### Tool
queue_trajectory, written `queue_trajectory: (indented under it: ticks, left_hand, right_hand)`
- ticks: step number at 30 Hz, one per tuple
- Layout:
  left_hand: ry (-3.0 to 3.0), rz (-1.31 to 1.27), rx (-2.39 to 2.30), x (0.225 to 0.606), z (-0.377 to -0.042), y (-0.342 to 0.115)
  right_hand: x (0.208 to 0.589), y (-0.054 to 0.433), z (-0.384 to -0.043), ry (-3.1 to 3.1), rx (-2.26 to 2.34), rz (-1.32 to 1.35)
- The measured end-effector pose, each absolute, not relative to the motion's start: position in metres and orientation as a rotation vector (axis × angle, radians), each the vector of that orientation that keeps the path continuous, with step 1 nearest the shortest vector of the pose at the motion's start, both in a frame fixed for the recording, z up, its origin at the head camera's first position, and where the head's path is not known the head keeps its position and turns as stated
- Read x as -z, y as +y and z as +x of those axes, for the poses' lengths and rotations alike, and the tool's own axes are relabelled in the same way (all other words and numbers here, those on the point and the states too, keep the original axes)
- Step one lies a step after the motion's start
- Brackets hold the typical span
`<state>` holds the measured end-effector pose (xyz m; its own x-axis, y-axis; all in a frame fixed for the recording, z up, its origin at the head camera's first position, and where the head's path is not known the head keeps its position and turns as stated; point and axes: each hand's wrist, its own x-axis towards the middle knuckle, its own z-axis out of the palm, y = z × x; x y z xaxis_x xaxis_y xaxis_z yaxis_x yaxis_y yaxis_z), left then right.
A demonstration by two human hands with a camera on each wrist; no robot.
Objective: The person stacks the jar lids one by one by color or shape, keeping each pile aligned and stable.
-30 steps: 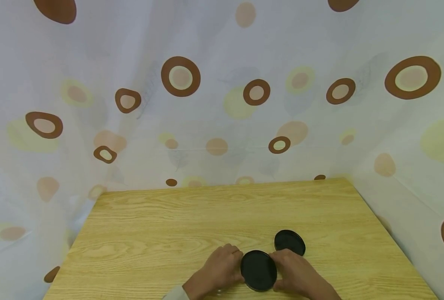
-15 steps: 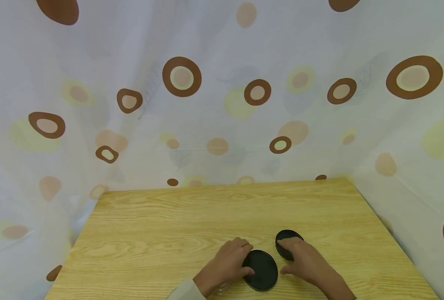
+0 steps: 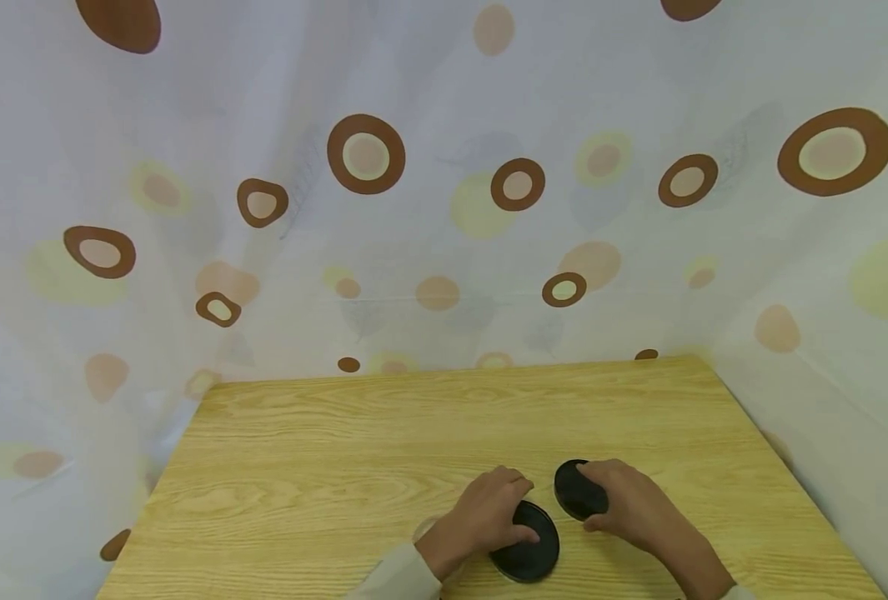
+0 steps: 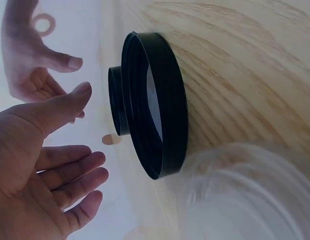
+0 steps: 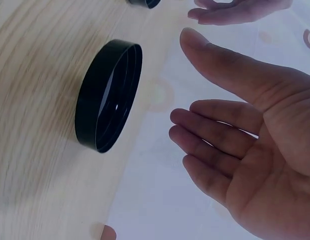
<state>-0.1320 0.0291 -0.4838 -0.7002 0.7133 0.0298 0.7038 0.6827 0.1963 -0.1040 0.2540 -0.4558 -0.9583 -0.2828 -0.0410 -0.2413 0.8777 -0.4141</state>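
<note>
Two round black lids lie on the wooden table, their raised rims facing up. Over the nearer lid (image 3: 529, 557) hovers my left hand (image 3: 481, 517), partly covering it in the head view. The left wrist view shows this hand's thumb and fingers apart, with nothing between them; the lid (image 4: 167, 100) stands beside the fingertips. My right hand (image 3: 634, 508) is above the right side of the farther lid (image 3: 574, 493). Its fingers look relaxed and hold nothing in the right wrist view, clear of the lid (image 5: 89, 107).
A clear, see-through container (image 4: 245, 195) sits left of the nearer lid, mostly hidden by my left wrist in the head view. A white sheet (image 3: 444, 208) with brown and yellow spots hangs behind the table (image 3: 323, 450) and along both sides.
Both hands have come away from the sides of the nearer lid. The left hand has shifted right over it, and the right hand has moved right to the farther lid. Both lids stay put.
</note>
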Motion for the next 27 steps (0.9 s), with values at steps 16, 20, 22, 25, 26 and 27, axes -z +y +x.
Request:
queue_trajectory:
  ticks: [16,20,22,25,26,27]
  left_hand:
    - [2.792,1.065,-0.262,0.483,-0.138,0.052]
    - [2.802,1.029,-0.255,0.483,-0.142,0.057]
    - [2.814,1.015,-0.261,0.483,-0.143,0.060]
    - [2.833,0.988,-0.272,0.483,-0.144,0.066]
    - [2.836,0.976,-0.273,0.484,-0.145,0.068]
    - [2.840,0.963,-0.278,0.484,-0.145,0.069]
  right_hand:
    - [0.458,0.280,-0.113,2.908,0.721,-0.392]
    - [0.459,0.288,-0.115,2.909,0.700,-0.381]
    - [0.460,0.291,-0.116,2.908,0.695,-0.371]
    - [0.460,0.294,-0.116,2.891,0.706,-0.351]
    - [0.461,0.295,-0.116,2.883,0.709,-0.345]
    - [0.461,0.296,-0.117,2.874,0.711,-0.340]
